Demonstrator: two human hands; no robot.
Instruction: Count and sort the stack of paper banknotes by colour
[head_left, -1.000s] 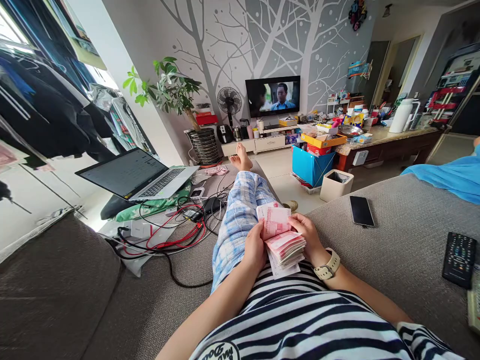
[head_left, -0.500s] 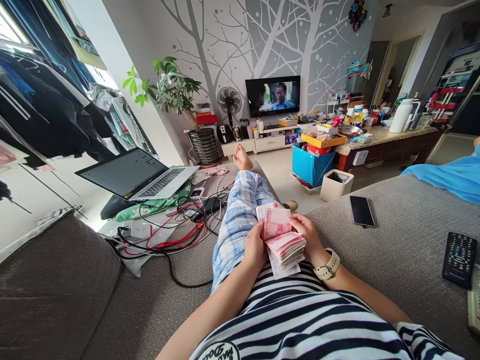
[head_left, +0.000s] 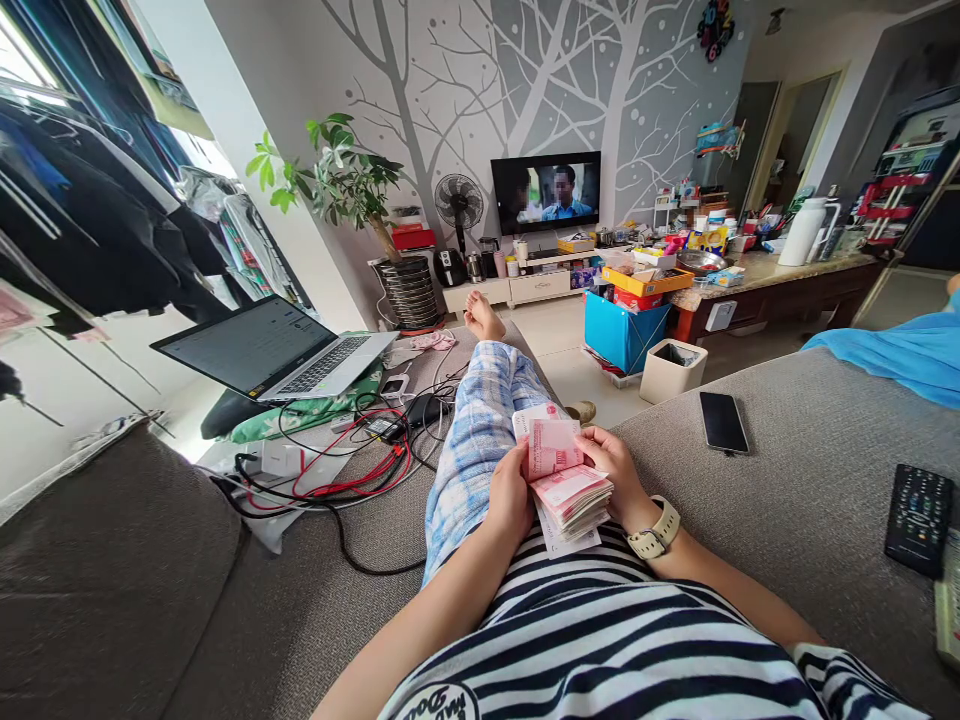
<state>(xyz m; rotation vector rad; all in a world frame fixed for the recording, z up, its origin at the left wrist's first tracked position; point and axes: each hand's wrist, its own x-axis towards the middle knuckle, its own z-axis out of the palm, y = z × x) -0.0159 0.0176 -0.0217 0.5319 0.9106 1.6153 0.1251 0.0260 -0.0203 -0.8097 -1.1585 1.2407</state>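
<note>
Two hands meet over the lap, just past the striped shirt. The left hand point(head_left: 510, 495) is closed on a few pink notes point(head_left: 553, 445), standing them upright off the top. The right hand point(head_left: 616, 470) wraps the thick wad of banknotes point(head_left: 576, 498) from the side, fingers curled over its far edge. By my read, that grip keeps the edges fanned so single sheets part cleanly. One wad, resting against the belly, and one pale watch point(head_left: 656, 535) on the right wrist.

Out on the grey sofa point(head_left: 810, 470), to the right, lie one dark phone point(head_left: 723, 421) and one black remote point(head_left: 918, 517) by the right edge, both well apart from the hands. To the left, one open laptop point(head_left: 277, 350) is propped on a cushion with tangled cables point(head_left: 352, 465) beside it. On the far wall: one television point(head_left: 545, 192), one fan point(head_left: 458, 203), one potted plant point(head_left: 337, 180).
</note>
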